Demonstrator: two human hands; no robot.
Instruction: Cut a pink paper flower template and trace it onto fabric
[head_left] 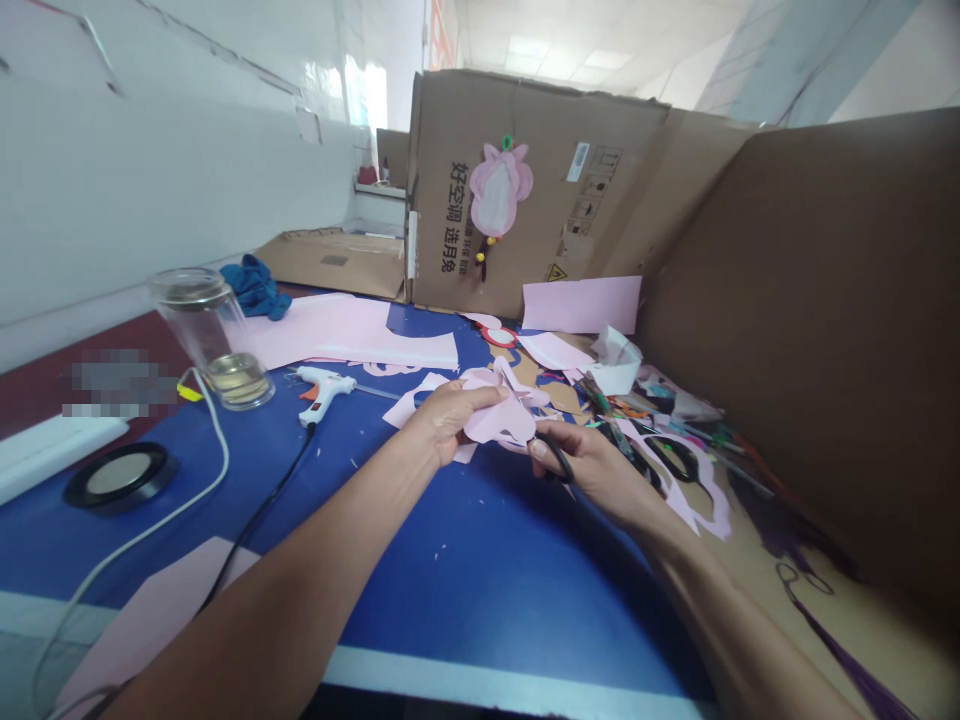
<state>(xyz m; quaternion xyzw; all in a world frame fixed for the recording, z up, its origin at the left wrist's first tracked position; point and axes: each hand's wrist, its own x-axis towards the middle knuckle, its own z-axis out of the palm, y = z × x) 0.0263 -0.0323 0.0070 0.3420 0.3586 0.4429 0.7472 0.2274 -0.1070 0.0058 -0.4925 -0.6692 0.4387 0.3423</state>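
Observation:
My left hand (452, 412) is closed on a pink paper cutout (499, 418) with curved, petal-like edges, held above the blue table (465, 570). Black-handled scissors (559, 460) are in my right hand (574, 455), its fingers through and around the handle. The scissor blades are mostly hidden at the lower right edge of the cutout. Just behind and under my hands lie pink paper pieces (411, 402) and small scraps.
A white glue gun (322, 393), a glass cup (232, 350) and black tape (121, 475) stand left. Scraps, including a pink outline strip (712, 490), crowd the right. Cardboard walls (615, 200) rise behind; a pink paper ornament (499, 195) hangs there.

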